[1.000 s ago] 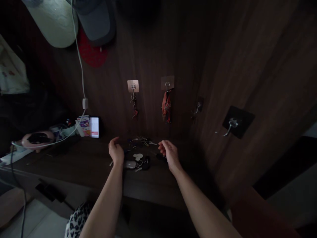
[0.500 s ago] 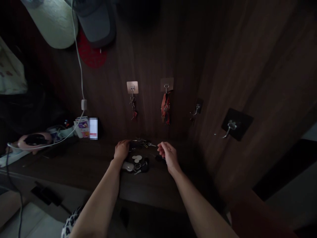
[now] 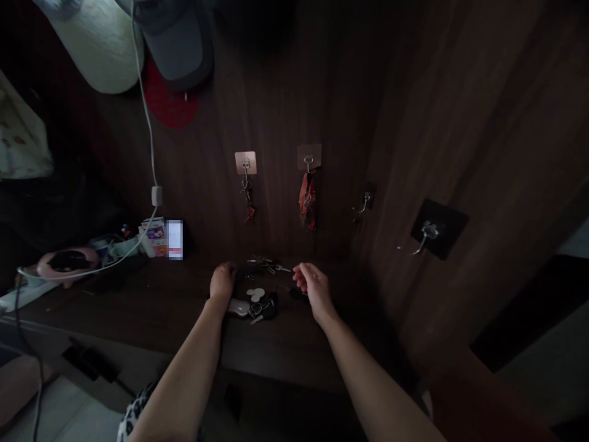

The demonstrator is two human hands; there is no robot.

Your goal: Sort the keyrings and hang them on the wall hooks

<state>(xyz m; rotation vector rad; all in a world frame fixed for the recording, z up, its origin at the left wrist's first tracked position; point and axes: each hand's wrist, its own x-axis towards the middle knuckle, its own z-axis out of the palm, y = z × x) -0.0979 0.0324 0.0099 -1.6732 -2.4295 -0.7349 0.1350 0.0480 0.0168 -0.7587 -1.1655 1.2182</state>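
My left hand (image 3: 223, 281) rests palm down on the dark wooden shelf, fingers lying loosely over it, with nothing visible in them. Close to its right lie several white round discs (image 3: 256, 294), a pale oval fob (image 3: 238, 307) and a black car key (image 3: 270, 304) joined to a metal ring. Behind these, a bunch of keys (image 3: 262, 263) is spread near the wall. My right hand (image 3: 313, 285) is closed, thumb against curled fingers, its tips beside a silver key (image 3: 282, 269). Whatever it pinches, if anything, is hidden. A small dark object (image 3: 297, 294) lies below its fingers.
Keys (image 3: 248, 199) and a red pouch (image 3: 307, 199) hang from wall hooks. Two more hooks, one on a black plate (image 3: 439, 228), jut out at right. Caps (image 3: 177, 49) hang upper left. Boxes (image 3: 155, 236), a pink round item (image 3: 69, 264) and a white cable (image 3: 150, 129) are left.
My left hand has shifted slightly left, away from the keys, and its fingers reach out less. My right hand stays in place beside the silver key.
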